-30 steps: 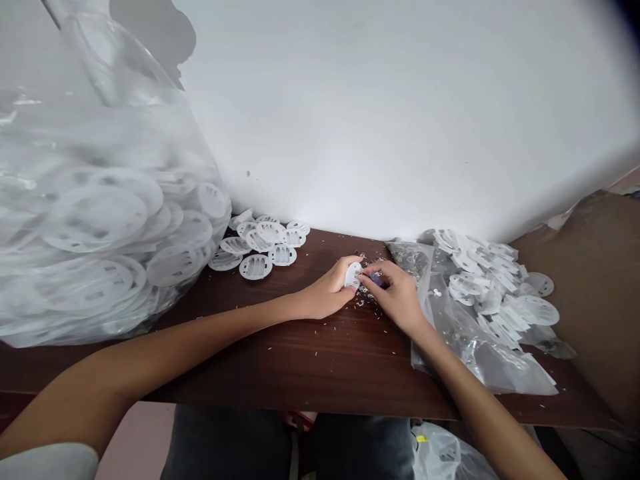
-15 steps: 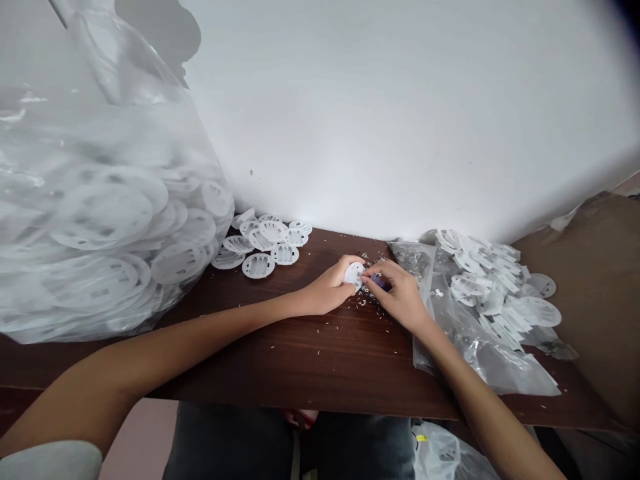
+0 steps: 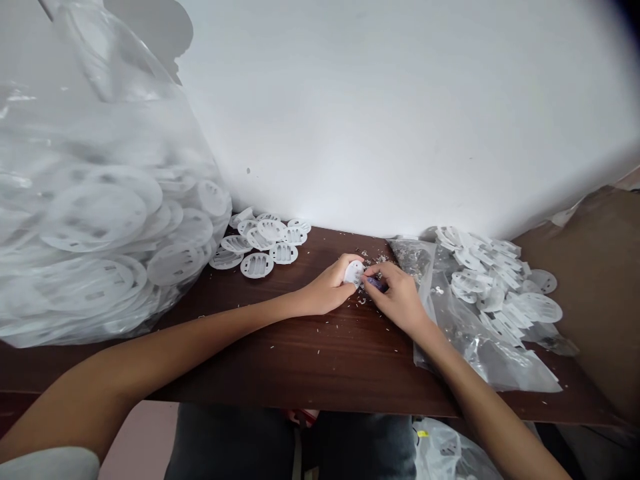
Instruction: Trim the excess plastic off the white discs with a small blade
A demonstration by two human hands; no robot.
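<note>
My left hand [image 3: 329, 288] is closed around the edge of a white round plastic disc [image 3: 354, 271] with small openings, tilted up above the table. At the disc's right edge are the pinched fingertips of my right hand [image 3: 398, 295]. A small purple object [image 3: 377, 284] shows within the right hand, mostly covered by the fingers, so its kind is unclear. Tiny metal-looking bits [image 3: 373, 255] lie scattered on the table behind and below both hands.
White slotted discs [image 3: 257, 265] lie in a group to the left, beside a large clear bag [image 3: 165, 293] full of similar discs. On the right, more white pieces [image 3: 493, 273] are heaped by a flat plastic bag [image 3: 465, 353]. A brown cardboard surface [image 3: 595, 280] borders the right side.
Both hands stay at the disc, with only slight movement of the right fingers and the purple object. The whole view has shifted a little.
</note>
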